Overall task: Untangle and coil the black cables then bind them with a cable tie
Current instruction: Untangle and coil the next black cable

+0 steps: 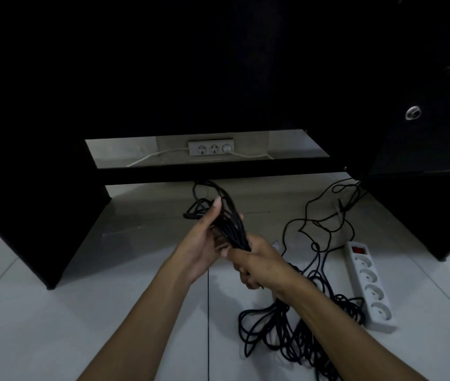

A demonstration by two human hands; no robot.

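Here, black cables, thick multi-strand bundle, looped ends, matte.

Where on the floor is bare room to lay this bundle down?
Bare tiles lie left of the left hand, beside the black desk leg. Right of the right hand is crowded: loose black cables and the white power strip.

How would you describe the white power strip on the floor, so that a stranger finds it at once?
On the pale tiled floor, look right of the tangled black cables. There lies the long white plastic power strip. Unlike the white wall sockets, it has a red switch at its far end.
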